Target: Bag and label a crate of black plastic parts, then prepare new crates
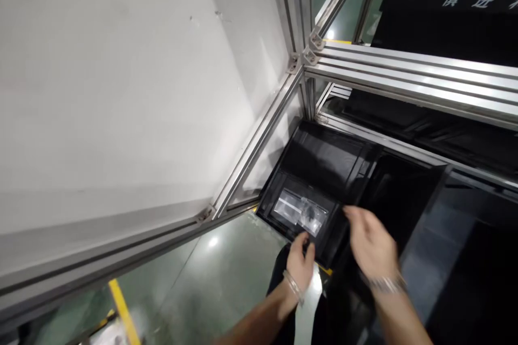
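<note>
A black plastic tray (324, 159) sits low on a rack shelf, with moulded compartments. A clear plastic bag (299, 210) holding small dark parts lies in its near compartment. My left hand (300, 264) grips the tray's near edge, fingers curled round the rim; a bracelet is on that wrist. My right hand (370, 242) hovers just right of the tray's near corner, fingers loosely bent and apart, holding nothing that I can see. A watch or bracelet circles its wrist.
An aluminium-profile frame (259, 135) with white panels (121, 91) stands at the left. Horizontal aluminium rails (404, 75) cross above the shelf. More glossy black trays (465, 237) lie at the right. Green floor (210, 275) with a yellow line (123, 310) shows below.
</note>
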`<state>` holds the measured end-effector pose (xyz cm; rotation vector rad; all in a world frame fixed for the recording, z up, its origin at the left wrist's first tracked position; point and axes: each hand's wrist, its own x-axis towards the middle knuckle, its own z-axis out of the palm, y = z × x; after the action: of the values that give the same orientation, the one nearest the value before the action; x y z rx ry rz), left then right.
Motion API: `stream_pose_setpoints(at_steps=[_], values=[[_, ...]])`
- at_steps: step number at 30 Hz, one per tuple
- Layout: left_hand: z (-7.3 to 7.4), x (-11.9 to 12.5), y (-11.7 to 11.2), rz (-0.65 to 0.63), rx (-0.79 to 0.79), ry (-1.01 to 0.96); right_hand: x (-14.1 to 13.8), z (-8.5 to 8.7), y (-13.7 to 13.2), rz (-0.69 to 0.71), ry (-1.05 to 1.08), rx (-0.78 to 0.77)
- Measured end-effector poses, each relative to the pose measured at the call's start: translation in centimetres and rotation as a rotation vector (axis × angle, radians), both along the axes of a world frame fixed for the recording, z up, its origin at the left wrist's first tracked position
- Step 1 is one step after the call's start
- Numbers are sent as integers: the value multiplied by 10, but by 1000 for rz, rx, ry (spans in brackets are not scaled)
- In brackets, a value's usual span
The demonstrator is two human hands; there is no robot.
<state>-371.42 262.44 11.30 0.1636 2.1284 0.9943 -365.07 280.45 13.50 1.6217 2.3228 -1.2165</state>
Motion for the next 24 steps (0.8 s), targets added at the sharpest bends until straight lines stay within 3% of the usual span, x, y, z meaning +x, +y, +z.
stream_pose_setpoints(at_steps=[2, 4, 7, 9, 11, 13, 15, 17, 19, 21, 24], values=[[-14, -51, -10, 77, 48, 43, -56, -37, 2, 68, -211, -76], [-26, -104, -10, 114, 95, 88, -93, -83, 6, 53, -373, -103], [-42, -170, 6, 111, 169, 124, -104, -141, 14, 48, -466, -104], [-47, -199, 24, 104, 230, 113, -96, -158, 24, 72, -501, -104], [-47, -218, 46, 97, 274, 68, -88, -156, 34, 91, -548, -127], [-42, -231, 71, 104, 282, -17, -86, -140, 34, 131, -569, -218], [-37, -239, 97, 116, 258, -123, -85, -120, 12, 195, -544, -367], [-40, -243, 123, 139, 190, -215, -82, -103, -28, 245, -510, -509], [-53, -245, 144, 173, 86, -300, -76, -96, -75, 247, -508, -617], [-77, -243, 157, 223, -38, -395, -68, -102, -114, 190, -509, -665], [-118, -236, 164, 305, -126, -495, -51, -125, -138, 24, -474, -591]])
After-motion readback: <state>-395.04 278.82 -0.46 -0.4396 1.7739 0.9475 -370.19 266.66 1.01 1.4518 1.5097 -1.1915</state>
